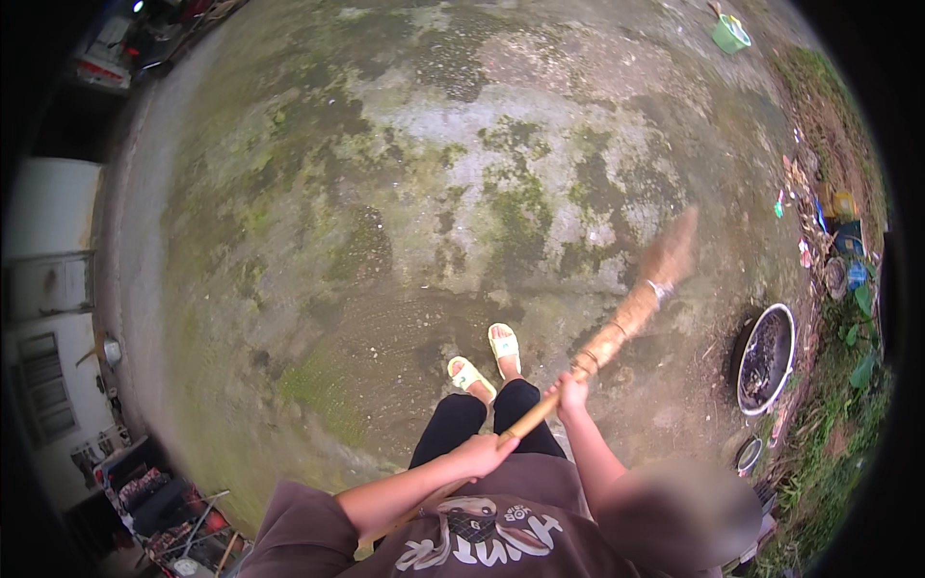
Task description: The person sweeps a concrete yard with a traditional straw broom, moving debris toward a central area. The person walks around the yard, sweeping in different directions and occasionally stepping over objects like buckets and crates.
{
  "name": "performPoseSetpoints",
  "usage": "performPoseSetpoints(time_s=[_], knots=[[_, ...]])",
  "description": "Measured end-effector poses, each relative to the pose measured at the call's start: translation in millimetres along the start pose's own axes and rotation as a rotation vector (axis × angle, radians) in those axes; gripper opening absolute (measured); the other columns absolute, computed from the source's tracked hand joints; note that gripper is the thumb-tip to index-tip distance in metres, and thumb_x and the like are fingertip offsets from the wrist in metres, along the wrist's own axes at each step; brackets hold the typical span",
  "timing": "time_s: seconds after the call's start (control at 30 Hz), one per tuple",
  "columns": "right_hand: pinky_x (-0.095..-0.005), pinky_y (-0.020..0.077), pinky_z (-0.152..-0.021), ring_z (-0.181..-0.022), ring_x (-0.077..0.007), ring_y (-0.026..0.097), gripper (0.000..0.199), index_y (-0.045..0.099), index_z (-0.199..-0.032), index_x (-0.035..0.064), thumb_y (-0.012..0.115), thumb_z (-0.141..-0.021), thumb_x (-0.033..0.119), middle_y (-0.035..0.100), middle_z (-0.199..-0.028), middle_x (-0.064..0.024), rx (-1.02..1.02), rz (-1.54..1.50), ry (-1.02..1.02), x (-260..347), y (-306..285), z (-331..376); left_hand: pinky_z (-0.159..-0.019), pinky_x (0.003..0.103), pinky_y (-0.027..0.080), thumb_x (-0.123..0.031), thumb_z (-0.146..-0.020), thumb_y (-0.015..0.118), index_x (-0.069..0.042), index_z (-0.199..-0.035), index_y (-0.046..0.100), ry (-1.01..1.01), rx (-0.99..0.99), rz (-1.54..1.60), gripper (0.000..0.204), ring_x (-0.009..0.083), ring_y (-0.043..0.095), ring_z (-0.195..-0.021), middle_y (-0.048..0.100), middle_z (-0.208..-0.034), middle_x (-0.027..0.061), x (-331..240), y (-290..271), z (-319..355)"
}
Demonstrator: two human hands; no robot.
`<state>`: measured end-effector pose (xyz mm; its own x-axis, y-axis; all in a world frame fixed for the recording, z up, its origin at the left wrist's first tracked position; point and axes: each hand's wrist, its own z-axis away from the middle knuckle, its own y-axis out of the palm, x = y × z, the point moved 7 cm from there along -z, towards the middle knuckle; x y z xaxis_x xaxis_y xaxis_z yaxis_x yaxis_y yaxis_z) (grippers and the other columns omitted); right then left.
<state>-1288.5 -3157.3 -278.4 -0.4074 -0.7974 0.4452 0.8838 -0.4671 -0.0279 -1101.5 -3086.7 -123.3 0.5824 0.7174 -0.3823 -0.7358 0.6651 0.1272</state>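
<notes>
I hold a long straw broom point(617, 332) slantwise across my body with both hands. My left hand point(482, 455) is closed round the pale handle, low and near my waist. Farther up, just below the bound straw, my right hand point(571, 393) wraps the handle too. The bristle end points to the far right and is smeared by motion. Whether its tip touches the mossy concrete ground point(434, 222) I cannot tell. The handle's near end runs back under my left forearm.
On the right stands a round dark basin point(766, 358) with debris in it, with a smaller bowl point(749, 453) nearer me. Litter and weeds point(858, 385) line that edge. A green bucket point(730, 34) stands far right. At left are a building wall point(53, 217) and a cluttered rack point(159, 491).
</notes>
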Motion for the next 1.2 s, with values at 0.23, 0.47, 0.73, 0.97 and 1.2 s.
performPoseSetpoints(time_s=[0.23, 0.47, 0.73, 0.97, 1.2], knots=[[-0.0388, 0.0488, -0.037, -0.042, -0.0229, 0.054, 0.01, 0.044, -0.075, -0.0031, 0.053, -0.077, 0.001, 0.049, -0.056, -0.0103, 0.532, 0.571, 0.02, -130, 248, 89, -0.034, 0.029, 0.039, -0.056, -0.088, 0.033, -0.006, -0.089, 0.045, -0.201, -0.464, 0.921, 0.051, 0.0126, 0.04, -0.034, 0.042, -0.049, 0.0019, 145, -3, 97], [-0.0359, 0.0525, -0.049, -0.055, -0.0269, 0.064, 0.033, 0.05, -0.095, -0.0111, 0.058, -0.075, 0.014, 0.062, -0.076, -0.0223, 0.839, 1.315, 0.063, -276, 318, 174, -0.033, 0.032, 0.039, -0.063, -0.084, 0.031, -0.009, -0.081, 0.037, -0.294, -0.632, 1.507, 0.054, 0.0144, 0.037, -0.034, 0.036, -0.048, 0.0034, 214, 31, 125], [-0.0329, 0.0488, -0.041, -0.045, -0.0209, 0.06, 0.019, 0.056, -0.072, -0.0057, 0.062, -0.074, 0.012, 0.059, -0.06, -0.0133, 0.523, 0.942, 0.106, -83, 311, -7, -0.037, 0.033, 0.043, -0.056, -0.088, 0.031, -0.006, -0.088, 0.038, -0.312, -0.381, 1.122, 0.05, 0.0146, 0.04, -0.037, 0.04, -0.052, 0.0046, 53, -87, 20], [-0.0342, 0.0521, -0.05, -0.057, -0.0266, 0.062, 0.022, 0.057, -0.077, -0.0015, 0.057, -0.077, 0.021, 0.061, -0.069, -0.0123, -0.352, 0.471, 0.2, 176, 7, -238, -0.036, 0.032, 0.042, -0.058, -0.086, 0.031, -0.003, -0.062, 0.047, -0.224, 0.077, 0.288, 0.062, 0.0169, 0.046, -0.037, 0.044, -0.046, 0.0054, -196, -85, -185], [-0.0363, 0.0413, -0.043, -0.044, -0.0189, 0.043, 0.008, 0.038, -0.079, 0.0054, 0.046, -0.078, 0.008, 0.04, -0.058, -0.0062, -0.579, -0.239, 0.143, 207, -189, -150, -0.042, 0.037, 0.046, -0.055, -0.088, 0.029, 0.001, -0.065, 0.053, -0.037, 0.378, -0.312, 0.065, 0.0241, 0.055, -0.042, 0.054, -0.052, 0.0122, -301, -22, -189]])
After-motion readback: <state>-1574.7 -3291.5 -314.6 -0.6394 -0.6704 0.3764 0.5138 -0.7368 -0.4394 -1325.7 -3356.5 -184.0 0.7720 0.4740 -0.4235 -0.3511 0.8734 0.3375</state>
